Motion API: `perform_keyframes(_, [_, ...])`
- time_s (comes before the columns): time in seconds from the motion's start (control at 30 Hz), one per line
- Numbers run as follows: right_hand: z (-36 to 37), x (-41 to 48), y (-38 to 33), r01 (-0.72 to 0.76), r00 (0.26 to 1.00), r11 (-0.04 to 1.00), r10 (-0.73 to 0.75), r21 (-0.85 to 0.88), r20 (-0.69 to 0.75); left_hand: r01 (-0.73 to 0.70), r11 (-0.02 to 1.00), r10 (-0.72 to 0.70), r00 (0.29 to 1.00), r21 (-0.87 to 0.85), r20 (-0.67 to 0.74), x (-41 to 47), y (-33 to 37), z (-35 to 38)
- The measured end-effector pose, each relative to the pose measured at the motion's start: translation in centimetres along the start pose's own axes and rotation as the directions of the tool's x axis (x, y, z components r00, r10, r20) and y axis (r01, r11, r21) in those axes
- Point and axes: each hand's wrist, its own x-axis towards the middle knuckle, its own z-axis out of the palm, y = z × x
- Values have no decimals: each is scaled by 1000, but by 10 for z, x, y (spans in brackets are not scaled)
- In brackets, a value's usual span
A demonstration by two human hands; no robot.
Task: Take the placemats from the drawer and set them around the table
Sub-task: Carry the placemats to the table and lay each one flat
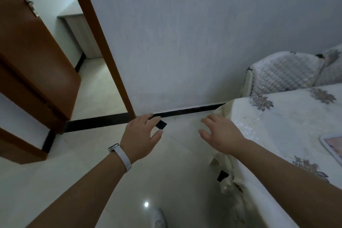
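A table (288, 127) with a cream, flower-embroidered cloth fills the right side. One placemat (333, 144), pale with a pinkish middle, lies on it at the right edge, mostly cut off. My left hand (142, 135) is stretched out over the floor, fingers apart and empty, with a white band on the wrist. My right hand (220, 133) reaches forward beside the table's near corner, fingers spread, holding nothing. No drawer is in view.
A brown wooden door (33, 65) stands open at the left, with a doorway (96, 79) to another room beside it. A grey wall with a black skirting faces me. Quilted chair backs (283, 72) stand behind the table. A shiny pale tile floor lies below.
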Motion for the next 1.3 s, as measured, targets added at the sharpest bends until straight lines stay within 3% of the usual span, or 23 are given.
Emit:
perform_keyframes(0.37, [-26, 79, 10, -277, 956, 961, 276, -2, -100, -319, 945, 323, 945, -79, 48, 170, -44, 8])
perform_keyframes(0.6, [-12, 133, 65, -414, 902, 907, 420, 75, -99, -390, 911, 405, 908, -131, 108, 262, -36, 50])
perform_keyframes(0.77, [-4, 215, 111, -409, 907, 903, 419, 131, -55, -408, 906, 420, 899, -110, 126, 363, -35, 72])
perform_keyframes(1.1, [-78, 318, 241, -488, 849, 864, 503, 124, -164, -508, 844, 531, 836, -170, 137, 551, 55, 102])
perform_keyframes(1.3, [-100, 330, 295, -597, 751, 784, 621, 172, -224, -603, 767, 637, 755, -219, 152, 632, 109, 120])
